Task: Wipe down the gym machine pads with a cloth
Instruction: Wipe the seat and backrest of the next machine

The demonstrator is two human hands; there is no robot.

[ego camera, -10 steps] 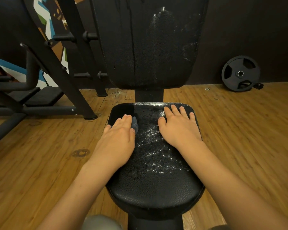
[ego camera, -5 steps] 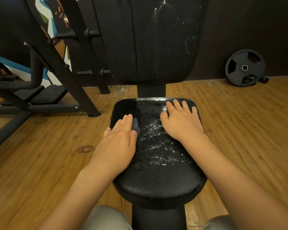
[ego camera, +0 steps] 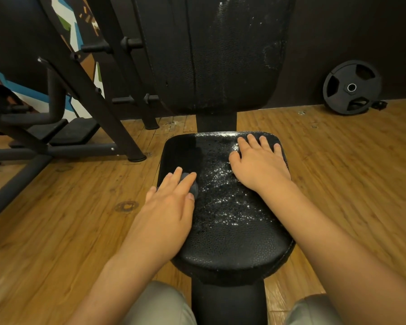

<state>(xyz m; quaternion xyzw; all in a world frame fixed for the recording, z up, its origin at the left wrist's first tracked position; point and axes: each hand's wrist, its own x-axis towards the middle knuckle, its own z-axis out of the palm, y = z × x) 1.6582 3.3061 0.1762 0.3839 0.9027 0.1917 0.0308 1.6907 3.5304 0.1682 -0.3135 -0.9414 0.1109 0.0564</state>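
Note:
A black textured seat pad (ego camera: pixel 232 235) fills the middle, wet and speckled with glistening droplets down its centre. My left hand (ego camera: pixel 171 202) presses flat on a small dark grey cloth (ego camera: pixel 192 186) at the pad's left edge; only a bit of the cloth shows past my fingers. My right hand (ego camera: pixel 259 164) lies flat with spread fingers on the pad's far right corner. The upright back pad (ego camera: pixel 220 55) rises behind, streaked with drips and white specks.
A black machine frame (ego camera: pixel 89 90) with pegs and footplates stands at the left on the wooden floor (ego camera: pixel 56 226). A black weight plate (ego camera: pixel 352 87) leans on the dark wall at the right. My knees show at the bottom edge.
My left hand with the cloth has slid back toward me along the pad's left side, leaving a darker wiped strip. The camera has tilted down slightly. My right hand stays put.

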